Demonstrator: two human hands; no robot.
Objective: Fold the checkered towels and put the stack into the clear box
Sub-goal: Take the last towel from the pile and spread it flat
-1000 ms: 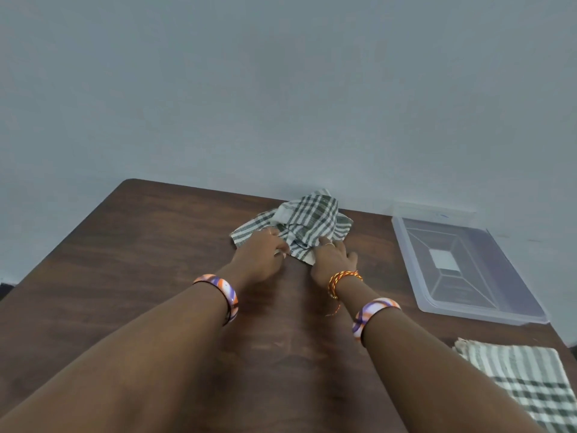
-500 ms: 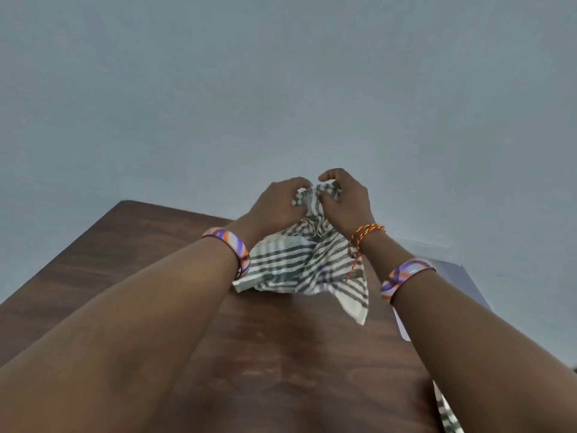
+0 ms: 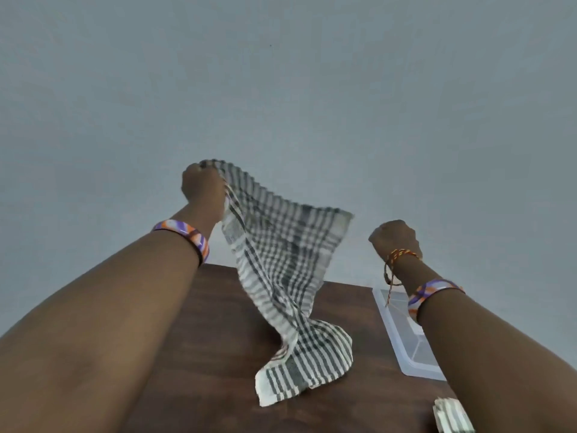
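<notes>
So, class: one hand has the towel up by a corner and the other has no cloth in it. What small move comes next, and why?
Probably the right hand should reach across and take the free top corner of the towel. The left hand grips one corner, so the cloth hangs skewed, its lower end bunched on the table. The right hand is curled and holds nothing. Two held corners would let it hang flat for folding.

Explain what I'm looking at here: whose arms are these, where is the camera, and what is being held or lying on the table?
There is no machine here: a person wears a camera on the head, looking forward and down along both arms. The left hand grips a corner of a checkered towel, lifted so its lower end trails on the brown table. The right hand is a fist, apart from the towel; whether it holds anything is unclear. A clear box sits at the right, and another folded checkered towel lies nearer the camera.
</notes>
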